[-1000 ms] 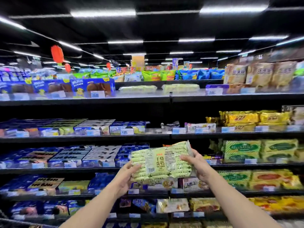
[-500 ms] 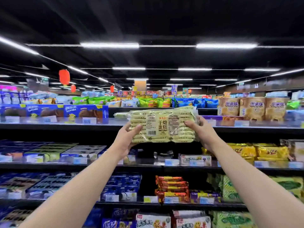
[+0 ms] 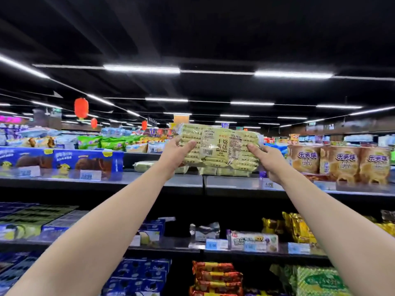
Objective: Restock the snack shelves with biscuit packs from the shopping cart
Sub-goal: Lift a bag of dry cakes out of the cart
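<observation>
Biscuit pack [image 3: 220, 146] pinched between left fingers [image 3: 189, 144], right fingers [image 3: 253, 148], above top shelf [image 3: 149, 180].

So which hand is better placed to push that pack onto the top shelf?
Marginally the right hand: it grips the dry cake pack lower, nearest the matching packs; the left hand grips higher.

Fingers of left hand [image 3: 177, 150], right hand [image 3: 269, 159] hidden behind biscuit pack [image 3: 218, 146]; price tags [image 3: 90, 175] blurred.
</observation>
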`<state>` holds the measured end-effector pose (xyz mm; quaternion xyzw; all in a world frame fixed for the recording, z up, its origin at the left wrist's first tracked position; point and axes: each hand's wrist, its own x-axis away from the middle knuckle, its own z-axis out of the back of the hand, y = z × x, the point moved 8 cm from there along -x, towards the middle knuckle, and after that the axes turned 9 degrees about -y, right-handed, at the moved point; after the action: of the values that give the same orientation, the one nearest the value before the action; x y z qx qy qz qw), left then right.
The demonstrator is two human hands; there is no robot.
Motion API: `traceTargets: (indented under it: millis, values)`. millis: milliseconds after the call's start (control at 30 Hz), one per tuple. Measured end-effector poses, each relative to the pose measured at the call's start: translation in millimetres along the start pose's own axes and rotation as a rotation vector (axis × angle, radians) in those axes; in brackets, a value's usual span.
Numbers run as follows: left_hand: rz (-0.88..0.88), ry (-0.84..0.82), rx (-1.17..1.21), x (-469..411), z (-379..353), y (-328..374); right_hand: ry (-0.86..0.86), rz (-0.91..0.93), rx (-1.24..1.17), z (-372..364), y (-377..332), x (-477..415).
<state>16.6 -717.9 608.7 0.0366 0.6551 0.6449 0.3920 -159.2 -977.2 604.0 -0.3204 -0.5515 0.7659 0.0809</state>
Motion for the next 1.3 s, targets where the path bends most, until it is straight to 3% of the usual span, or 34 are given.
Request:
traceTargets:
  millis: [167, 333, 567, 833, 1000, 1300]
  values:
    - [0.202, -0.058, -0.132, -53.5, -10.7, -29.8, 0.067, -0.203, 0.208, 8.0, 31.3, -61.2]
    - [0.534, -0.241, -0.272, -75.1, -25.6, -68.9, -0.036, -0.396, 0.534, -11.6, 49.6, -91.8]
    - [0.586, -0.258, -0.174, -105.1, -39.8, -96.4, -0.065, -0.453, 0.892, -20.8, 37.4, -116.2]
    - [0.507, -0.202, -0.144, -143.0, -63.5, -116.5, 0.030, -0.398, 0.747, 0.3, 66.2, -148.9]
    - [0.297, -0.185, -0.295, -157.6, -65.4, -111.2, 0.054, -0.303, 0.698, 5.0, 68.9, -148.2]
    - [0.317, -0.223, -0.327, -111.3, -49.9, -95.1, 0.023, -0.179, 0.548, 7.4, 43.3, -98.5]
